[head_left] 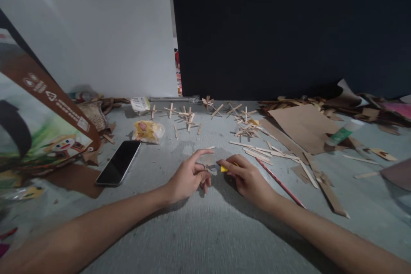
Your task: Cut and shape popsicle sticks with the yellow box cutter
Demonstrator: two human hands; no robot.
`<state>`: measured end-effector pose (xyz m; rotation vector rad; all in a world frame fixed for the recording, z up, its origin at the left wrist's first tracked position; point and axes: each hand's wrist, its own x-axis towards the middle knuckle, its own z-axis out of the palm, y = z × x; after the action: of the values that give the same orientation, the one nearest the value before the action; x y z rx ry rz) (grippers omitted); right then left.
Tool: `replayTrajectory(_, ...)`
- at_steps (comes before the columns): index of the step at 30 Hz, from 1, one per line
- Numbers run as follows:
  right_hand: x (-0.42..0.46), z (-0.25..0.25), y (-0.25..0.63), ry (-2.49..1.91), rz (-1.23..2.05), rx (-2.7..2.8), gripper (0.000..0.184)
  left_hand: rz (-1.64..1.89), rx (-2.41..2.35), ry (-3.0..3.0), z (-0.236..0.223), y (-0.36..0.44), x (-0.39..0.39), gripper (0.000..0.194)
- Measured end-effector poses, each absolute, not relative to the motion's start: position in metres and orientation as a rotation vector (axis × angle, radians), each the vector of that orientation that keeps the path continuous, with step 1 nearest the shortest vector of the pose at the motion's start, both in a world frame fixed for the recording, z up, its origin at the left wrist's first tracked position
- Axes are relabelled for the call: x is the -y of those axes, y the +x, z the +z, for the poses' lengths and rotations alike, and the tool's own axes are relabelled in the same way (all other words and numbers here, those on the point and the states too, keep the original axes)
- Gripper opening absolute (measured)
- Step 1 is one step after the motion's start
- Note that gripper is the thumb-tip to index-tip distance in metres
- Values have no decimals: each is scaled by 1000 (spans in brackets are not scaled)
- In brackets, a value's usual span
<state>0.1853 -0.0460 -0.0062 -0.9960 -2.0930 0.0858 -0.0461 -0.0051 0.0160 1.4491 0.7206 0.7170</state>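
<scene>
My right hand (245, 177) is closed around a yellow-handled cutter (221, 168) whose metal blade points left. My left hand (190, 176) rests on the grey surface just left of the blade, index finger stretched forward, the other fingers curled near the blade tip. A wooden stick (207, 149) lies just beyond the left index fingertip. What, if anything, the left fingers pinch is too small to make out.
Loose wooden sticks (257, 152) and several glued stick crosses (188, 116) lie farther back. A black phone (118, 162) lies at left beside a printed carton (38, 124). Brown cardboard (302, 126), a glue tube (343, 132) and a red pencil (279, 182) are at right.
</scene>
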Motion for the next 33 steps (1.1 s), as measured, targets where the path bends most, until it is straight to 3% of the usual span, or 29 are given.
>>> replayTrajectory(8, 46, -7, 184, -962, 115, 2095, 56, 680, -751, 1478, 16, -44, 4, 72)
replayTrajectory(19, 45, -6, 187, -980, 138, 2060, 59, 774, -772, 1449, 21, -47, 2, 39)
replayTrajectory(25, 46, -5, 186, -1017, 111, 2096, 64, 725, -779, 1454, 19, -45, 0, 43)
replayTrajectory(33, 45, -7, 186, -1019, 72, 2138, 55, 687, -762, 1455, 17, -44, 1, 56)
